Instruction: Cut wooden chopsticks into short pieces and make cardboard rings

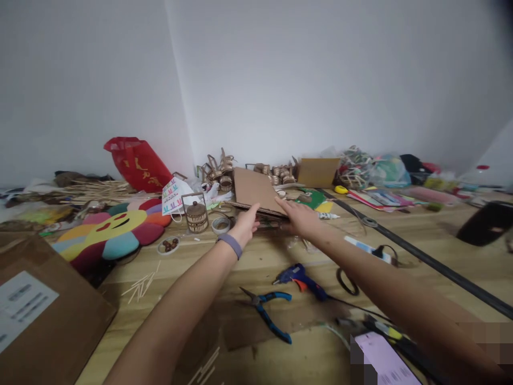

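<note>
Both my hands reach forward to a stack of brown cardboard sheets (256, 188) over the far middle of the table. My left hand (245, 224), with a purple band on the wrist, grips the near left edge, thumb on top. My right hand (297, 216) holds the near right corner, its fingers partly hidden beneath. Just left of the cardboard stand a small slatted wooden bucket with a tall handle (197, 216) and a roll of tape (220, 225). Nearer me lie a blue glue gun (302, 279) and open blue-handled pliers (264, 307).
A large cardboard box (48, 315) fills the near left. Behind it are a flower-shaped cushion (120, 224) and a red bag (138, 163). A long dark bar (420, 254) crosses the right side, with a phone (385, 358) near the front. Several small wooden baskets (218, 168) line the wall.
</note>
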`<state>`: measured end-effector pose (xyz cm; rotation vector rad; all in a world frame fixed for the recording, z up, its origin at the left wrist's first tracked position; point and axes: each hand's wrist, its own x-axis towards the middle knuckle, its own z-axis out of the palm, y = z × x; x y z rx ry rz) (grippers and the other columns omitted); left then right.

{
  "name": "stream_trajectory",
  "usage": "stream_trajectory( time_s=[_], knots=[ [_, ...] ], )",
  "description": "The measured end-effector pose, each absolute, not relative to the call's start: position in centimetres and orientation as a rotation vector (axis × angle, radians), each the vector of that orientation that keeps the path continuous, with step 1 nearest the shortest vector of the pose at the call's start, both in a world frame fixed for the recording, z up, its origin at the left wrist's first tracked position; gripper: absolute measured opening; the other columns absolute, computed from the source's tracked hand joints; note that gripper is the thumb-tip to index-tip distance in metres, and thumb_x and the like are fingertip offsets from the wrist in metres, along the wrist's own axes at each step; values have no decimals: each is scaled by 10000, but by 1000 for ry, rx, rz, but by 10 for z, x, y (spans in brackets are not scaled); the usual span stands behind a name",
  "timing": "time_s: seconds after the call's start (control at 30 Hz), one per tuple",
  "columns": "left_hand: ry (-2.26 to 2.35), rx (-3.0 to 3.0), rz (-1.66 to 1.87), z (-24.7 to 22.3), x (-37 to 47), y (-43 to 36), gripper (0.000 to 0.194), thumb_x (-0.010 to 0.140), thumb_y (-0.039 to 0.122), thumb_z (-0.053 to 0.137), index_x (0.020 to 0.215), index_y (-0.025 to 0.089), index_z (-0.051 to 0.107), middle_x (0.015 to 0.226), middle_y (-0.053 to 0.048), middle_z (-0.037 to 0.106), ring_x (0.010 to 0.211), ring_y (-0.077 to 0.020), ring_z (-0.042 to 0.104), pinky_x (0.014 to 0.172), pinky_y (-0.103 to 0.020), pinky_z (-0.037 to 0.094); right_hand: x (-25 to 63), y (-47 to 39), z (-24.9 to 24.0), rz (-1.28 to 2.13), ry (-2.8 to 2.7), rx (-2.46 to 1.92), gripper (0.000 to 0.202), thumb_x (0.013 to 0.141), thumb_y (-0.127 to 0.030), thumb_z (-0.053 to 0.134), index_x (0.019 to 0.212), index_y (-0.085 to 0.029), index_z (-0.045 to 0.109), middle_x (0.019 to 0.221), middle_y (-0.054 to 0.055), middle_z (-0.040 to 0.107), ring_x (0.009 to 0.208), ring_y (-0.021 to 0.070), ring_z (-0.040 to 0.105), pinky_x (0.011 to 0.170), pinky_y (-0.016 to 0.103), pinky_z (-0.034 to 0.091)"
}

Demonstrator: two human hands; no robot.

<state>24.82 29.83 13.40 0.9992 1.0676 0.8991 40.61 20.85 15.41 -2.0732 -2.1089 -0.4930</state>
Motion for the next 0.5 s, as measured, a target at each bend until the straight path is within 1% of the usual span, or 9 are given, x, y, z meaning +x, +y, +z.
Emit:
stream_trajectory(
  time_s=[0.03,0.07,0.1,0.13,0.2,0.23,0.3,0.33,0.5],
  knots=[
    [1066,1042,879,133,243,306,329,873,420,641,1036,135,648,1020,-81,680,878,-202,660,763,-361,552,405,229,157,-458,-2115,-2085,572,821,-281,660,1369,-213,513,1272,137,642,1099,291,622,856,355,478],
    [1063,1084,857,133,235,316,323,841,421,680,973,127,669,964,-84,694,853,-205,666,742,-341,552,405,245,160,-434,-2119,-2087,434,850,-281,610,1280,-217,599,1149,126,705,1003,281,662,780,333,486],
    [1059,1125,838,132,226,327,304,809,403,720,922,123,683,926,-85,703,842,-210,671,726,-322,551,408,257,163,-426,-2122,-2078,343,869,-277,569,1195,-218,657,1054,118,735,932,275,681,724,317,479],
    [1070,1156,820,132,215,341,265,811,363,726,917,123,687,927,-88,704,844,-208,670,730,-318,552,413,265,165,-425,-2116,-2071,302,875,-268,544,1135,-216,687,1010,116,743,904,274,684,695,307,467],
    [1109,1200,812,130,194,371,221,893,318,635,1032,147,654,1050,-68,678,891,-192,658,776,-361,560,425,272,173,-433,-2091,-2049,302,863,-254,535,1119,-211,691,1028,113,738,915,275,674,676,295,445],
    [1139,1214,832,128,185,386,224,926,327,582,1076,173,644,1124,-58,655,932,-200,646,810,-369,556,431,273,177,-434,-2080,-2036,307,856,-253,539,1122,-213,687,1037,105,736,919,272,669,669,288,435],
    [1184,1234,884,120,174,413,263,932,319,574,1166,204,602,1214,-83,611,1006,-206,626,849,-396,545,439,273,186,-430,-2071,-2004,315,852,-264,547,1137,-228,675,1051,80,733,927,260,661,658,274,418],
    [1200,1241,914,115,172,423,299,927,325,579,1195,191,585,1228,-88,601,1022,-219,621,854,-420,544,442,274,189,-427,-2069,-1988,317,855,-273,547,1145,-238,669,1056,67,732,930,251,657,656,267,412],
    [1201,1231,1054,79,189,456,302,929,330,575,1202,201,583,1241,-90,595,1034,-220,616,867,-424,538,447,280,191,-375,-2055,-1896,277,847,-267,561,1094,-241,683,1016,50,734,896,231,646,648,254,391]
  ],
)
